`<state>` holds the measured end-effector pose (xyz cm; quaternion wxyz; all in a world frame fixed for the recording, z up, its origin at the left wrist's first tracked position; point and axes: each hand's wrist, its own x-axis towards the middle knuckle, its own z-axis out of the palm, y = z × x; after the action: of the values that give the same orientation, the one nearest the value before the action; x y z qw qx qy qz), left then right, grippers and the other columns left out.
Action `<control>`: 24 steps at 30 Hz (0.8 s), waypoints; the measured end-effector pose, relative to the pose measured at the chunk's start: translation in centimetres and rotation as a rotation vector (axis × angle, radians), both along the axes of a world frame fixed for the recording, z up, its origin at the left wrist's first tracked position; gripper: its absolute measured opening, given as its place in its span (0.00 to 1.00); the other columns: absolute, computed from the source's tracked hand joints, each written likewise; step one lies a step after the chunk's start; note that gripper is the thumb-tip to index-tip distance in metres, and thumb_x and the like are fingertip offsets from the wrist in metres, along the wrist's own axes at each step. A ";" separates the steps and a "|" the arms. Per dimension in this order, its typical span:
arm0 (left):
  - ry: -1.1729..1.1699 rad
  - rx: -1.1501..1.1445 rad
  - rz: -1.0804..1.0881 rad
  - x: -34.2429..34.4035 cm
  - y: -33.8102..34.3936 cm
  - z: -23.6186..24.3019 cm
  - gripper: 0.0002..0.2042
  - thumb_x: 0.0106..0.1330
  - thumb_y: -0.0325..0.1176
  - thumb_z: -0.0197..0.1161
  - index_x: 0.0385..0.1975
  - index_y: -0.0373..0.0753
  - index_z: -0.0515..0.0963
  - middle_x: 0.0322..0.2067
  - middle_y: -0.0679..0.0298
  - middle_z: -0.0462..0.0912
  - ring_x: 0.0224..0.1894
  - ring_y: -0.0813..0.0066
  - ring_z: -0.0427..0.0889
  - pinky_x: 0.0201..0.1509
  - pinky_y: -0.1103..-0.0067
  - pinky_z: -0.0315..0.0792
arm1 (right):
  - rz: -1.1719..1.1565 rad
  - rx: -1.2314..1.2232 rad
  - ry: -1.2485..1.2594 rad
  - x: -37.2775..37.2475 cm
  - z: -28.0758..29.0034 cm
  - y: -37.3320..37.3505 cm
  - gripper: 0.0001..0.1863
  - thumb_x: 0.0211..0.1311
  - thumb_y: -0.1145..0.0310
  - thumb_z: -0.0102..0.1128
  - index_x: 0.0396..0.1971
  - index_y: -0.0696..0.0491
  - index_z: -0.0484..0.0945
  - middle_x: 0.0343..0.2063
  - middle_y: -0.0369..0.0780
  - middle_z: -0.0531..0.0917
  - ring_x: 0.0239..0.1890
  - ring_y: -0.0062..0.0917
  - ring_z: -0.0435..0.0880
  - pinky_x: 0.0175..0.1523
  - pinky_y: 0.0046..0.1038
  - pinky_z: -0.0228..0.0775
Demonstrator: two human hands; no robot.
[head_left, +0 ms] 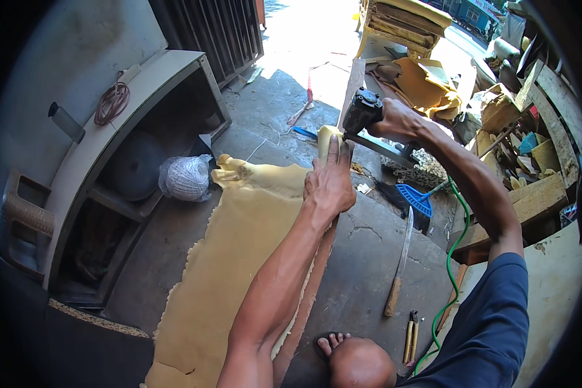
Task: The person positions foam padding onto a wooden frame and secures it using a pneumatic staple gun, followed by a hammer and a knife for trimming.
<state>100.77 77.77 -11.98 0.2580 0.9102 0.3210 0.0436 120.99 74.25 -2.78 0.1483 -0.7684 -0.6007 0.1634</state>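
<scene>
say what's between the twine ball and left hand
The tan foam sheet lies between the twine ball and left hand, in the head view.

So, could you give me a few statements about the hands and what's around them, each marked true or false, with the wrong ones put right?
1. The right hand grips a black tool. True.
2. The left hand holds the knife. False: the left hand touches the tan material; the knife lies on the floor.
3. A white bundle sits left of the left hand. True.
4. The hose is red. False: the hose is green.
5. The blue rake is left of both hands. False: the blue rake is to their right.
</scene>
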 end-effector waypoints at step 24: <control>-0.010 0.153 0.025 -2.8 -3.2 -1.5 0.42 0.56 0.29 0.58 0.75 0.34 0.53 0.77 0.50 0.49 0.66 0.32 0.66 0.67 0.56 0.72 | -0.023 0.020 -0.135 -0.5 0.1 -0.8 0.26 0.47 0.54 0.64 0.30 0.67 0.80 0.23 0.50 0.83 0.27 0.38 0.83 0.36 0.41 0.73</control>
<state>97.97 74.53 -13.46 0.1887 0.9230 0.3266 0.0757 120.51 73.49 -2.65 0.1169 -0.7829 -0.6022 0.1038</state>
